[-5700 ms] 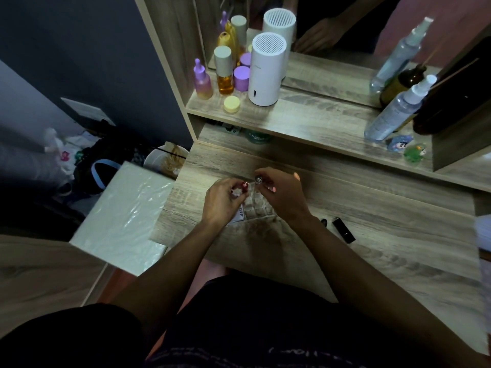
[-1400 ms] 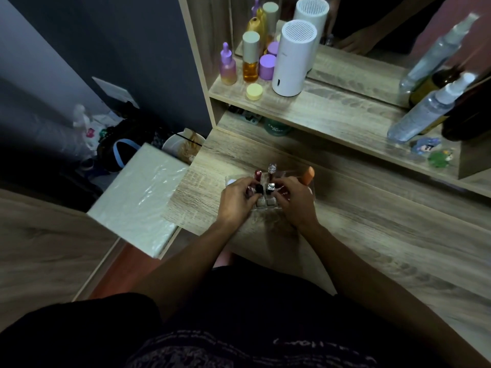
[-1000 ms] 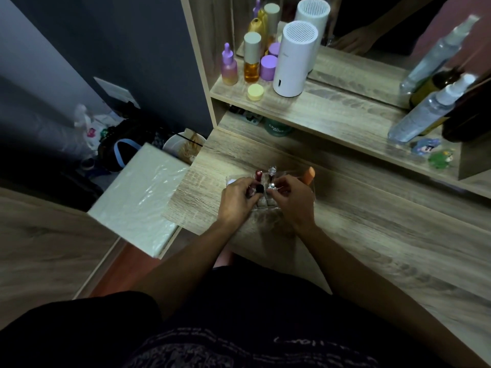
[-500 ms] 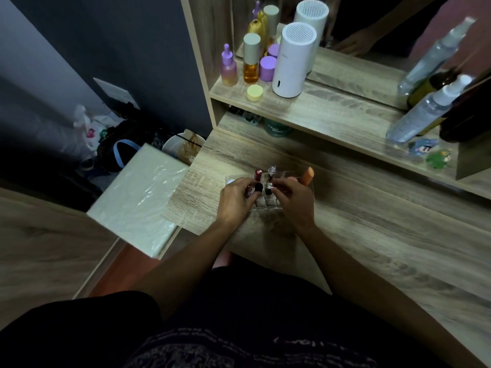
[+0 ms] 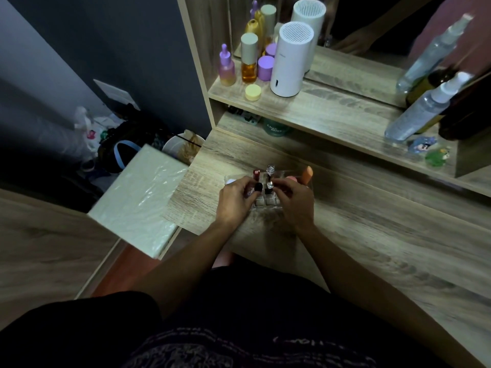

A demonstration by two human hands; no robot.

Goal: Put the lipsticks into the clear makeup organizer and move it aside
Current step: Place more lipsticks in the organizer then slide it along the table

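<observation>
We see two bare forearms running up from the lower edge, with no sleeves, watch, bracelet or ring on them that we can make out. The left hand (image 5: 235, 199) and the right hand (image 5: 295, 200) are both uncovered, without gloves. Below the arms we see dark, near-black clothing filling the bottom of the view: a short dark sleeve or trouser leg (image 5: 74, 333) at lower left, and a black garment (image 5: 252, 343) across the lap carrying a faint pale printed pattern, with some lettering too blurred for us to read.
</observation>
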